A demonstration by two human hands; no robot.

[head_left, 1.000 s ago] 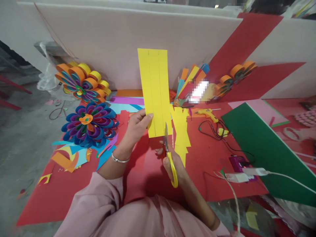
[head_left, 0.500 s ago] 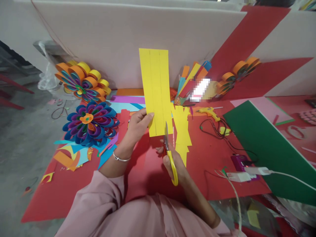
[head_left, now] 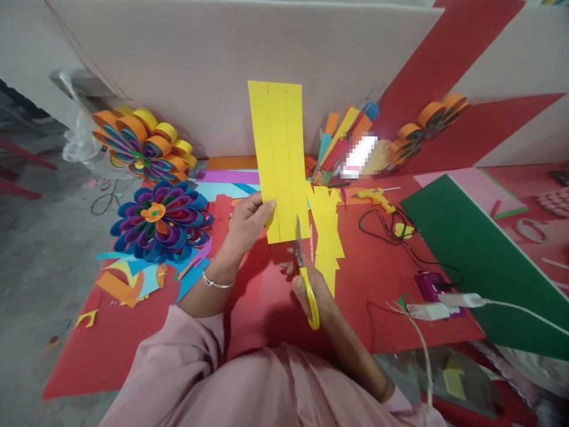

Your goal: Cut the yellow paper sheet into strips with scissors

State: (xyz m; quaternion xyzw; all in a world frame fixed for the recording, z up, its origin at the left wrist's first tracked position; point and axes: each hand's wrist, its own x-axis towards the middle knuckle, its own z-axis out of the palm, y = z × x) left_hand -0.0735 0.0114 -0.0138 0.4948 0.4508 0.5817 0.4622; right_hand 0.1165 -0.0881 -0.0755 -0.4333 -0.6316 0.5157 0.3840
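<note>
A sheet of yellow paper (head_left: 280, 148) with two dark lines drawn along its length is held upright over the table. My left hand (head_left: 250, 222) pinches its lower left edge, thumb on the front. In my right hand (head_left: 313, 290) are scissors (head_left: 306, 279) with yellow handles, the fingers closed through and around them. Their blades point up and overlap the sheet's bottom edge, close to the right-hand line. Cut yellow paper pieces (head_left: 328, 231) lie just to the right, beyond my right hand.
Left on the red table (head_left: 111, 362) are a blue-purple paper flower (head_left: 162, 222), an orange-yellow one (head_left: 144, 145) and scraps (head_left: 128, 284). To the right lie a yellow glue gun (head_left: 377, 200), its black cord, a green board (head_left: 480, 261) and a purple power socket (head_left: 431, 287) with white plugs.
The view has shifted slightly, so most things sit a little higher in the picture. Both hands keep their hold on the sheet and the scissors, with the blades still at its lower edge.
</note>
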